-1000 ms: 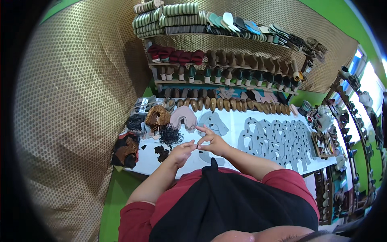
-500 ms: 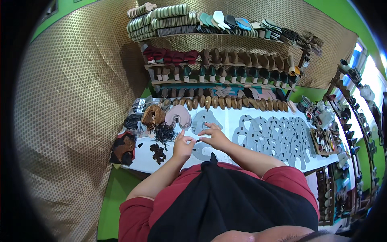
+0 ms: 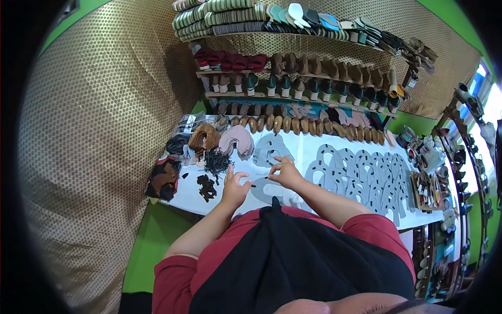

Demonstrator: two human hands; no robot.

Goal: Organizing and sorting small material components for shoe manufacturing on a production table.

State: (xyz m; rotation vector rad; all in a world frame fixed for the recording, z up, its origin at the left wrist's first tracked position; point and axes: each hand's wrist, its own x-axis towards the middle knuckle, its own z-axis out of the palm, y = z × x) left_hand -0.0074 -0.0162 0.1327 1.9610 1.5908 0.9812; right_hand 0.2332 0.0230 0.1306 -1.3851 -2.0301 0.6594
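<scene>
My left hand (image 3: 235, 190) has fingers apart; whether right hand (image 3: 287, 174) pinches, I can't tell; black scraps (image 3: 207, 187) seem placed within reach.

Gold-patterned sheeting (image 3: 104, 131) partly covers green wall (image 3: 449, 21); wooden shelving (image 3: 225, 95) stands behind white-topped table (image 3: 307, 145); window (image 3: 491, 97) at right is bright

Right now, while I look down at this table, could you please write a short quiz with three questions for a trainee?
1. Which is nearer to the pile of short, flat black pieces: left hand or right hand?
2. True or false: the flat grey U-shaped piece nearest both hands lies right of that pile.
3. Fill in: directly left of the pink U-shaped stack lies a patterned U-shaped stack coloured ____.
Key: 1. Left hand. 2. True. 3. Brown.
</scene>
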